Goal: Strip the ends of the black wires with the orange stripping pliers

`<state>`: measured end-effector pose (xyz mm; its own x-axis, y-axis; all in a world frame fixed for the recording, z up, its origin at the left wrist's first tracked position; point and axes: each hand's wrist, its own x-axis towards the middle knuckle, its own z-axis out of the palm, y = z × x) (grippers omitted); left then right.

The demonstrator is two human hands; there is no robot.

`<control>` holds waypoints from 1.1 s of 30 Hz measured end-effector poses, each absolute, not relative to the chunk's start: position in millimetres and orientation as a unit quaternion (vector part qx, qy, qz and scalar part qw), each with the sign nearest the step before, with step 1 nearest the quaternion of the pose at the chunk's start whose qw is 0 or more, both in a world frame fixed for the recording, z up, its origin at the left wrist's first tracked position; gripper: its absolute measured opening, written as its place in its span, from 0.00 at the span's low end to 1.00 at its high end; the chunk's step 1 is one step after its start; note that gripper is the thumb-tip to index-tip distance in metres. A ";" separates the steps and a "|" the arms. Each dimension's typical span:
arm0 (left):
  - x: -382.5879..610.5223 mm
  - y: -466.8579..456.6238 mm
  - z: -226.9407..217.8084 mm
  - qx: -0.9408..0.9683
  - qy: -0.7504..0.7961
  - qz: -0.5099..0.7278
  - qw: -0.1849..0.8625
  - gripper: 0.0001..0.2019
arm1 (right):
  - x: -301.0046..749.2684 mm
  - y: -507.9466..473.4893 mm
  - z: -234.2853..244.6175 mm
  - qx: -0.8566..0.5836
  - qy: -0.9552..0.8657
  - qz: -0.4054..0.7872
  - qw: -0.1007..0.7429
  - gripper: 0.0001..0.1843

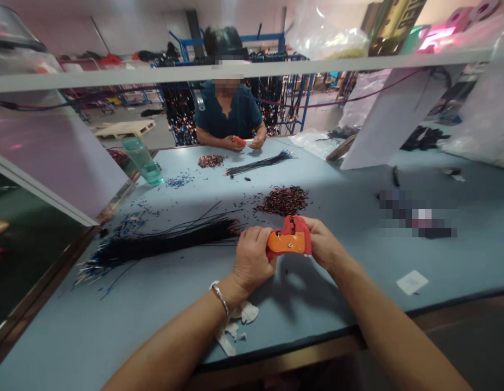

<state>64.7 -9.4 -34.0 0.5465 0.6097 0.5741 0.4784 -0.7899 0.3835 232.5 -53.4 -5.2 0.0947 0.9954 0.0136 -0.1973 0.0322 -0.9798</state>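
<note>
An orange and red crimping tool (289, 239) is held above the blue table (113, 315) near its front edge. My right hand (323, 243) is wrapped round the tool's right side. My left hand (252, 258) is closed against the tool's left side, fingers curled; whether it pinches a wire I cannot make out. A bundle of black wires with blue tips (154, 244) lies just left of my left hand. A heap of small reddish-brown terminals (283, 200) sits just beyond the tool.
Across the table a person (229, 117) works with a red tool, another wire bundle (260, 162) and a terminal pile (211, 161) before them. A green bottle (142, 159) stands at the left. White paper scraps (235, 323) lie under my left wrist, a white label (412, 282) at right.
</note>
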 end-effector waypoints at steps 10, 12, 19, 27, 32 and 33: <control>64.8 -8.9 -34.3 0.876 0.302 0.363 0.100 0.12 | 233.6 -55.1 -3.6 -0.468 -0.465 0.519 0.543 0.11; 64.7 -8.6 -34.9 0.877 0.304 0.359 0.097 0.12 | 233.7 -55.0 -4.1 -0.470 -0.471 0.516 0.539 0.11; 64.9 -8.9 -34.1 0.878 0.299 0.364 0.088 0.10 | 232.5 -54.9 -3.9 -0.470 -0.475 0.516 0.536 0.11; 63.6 -9.0 -35.8 0.874 0.303 0.364 0.108 0.03 | 228.8 -54.3 -1.9 -0.466 -0.460 0.531 0.537 0.13; 62.4 -9.3 -35.9 0.873 0.308 0.365 0.101 0.03 | 228.6 -55.1 -3.6 -0.448 -0.455 0.542 0.546 0.11; 62.1 -9.4 -35.7 0.872 0.306 0.367 0.103 0.04 | 228.4 -55.3 -3.6 -0.445 -0.457 0.542 0.547 0.10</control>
<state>62.1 -9.4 -35.7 0.5433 0.6099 0.5769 0.4588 -0.7912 0.4044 228.4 -55.3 -3.6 -0.0044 0.9998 0.0184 -0.1862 0.0173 -0.9824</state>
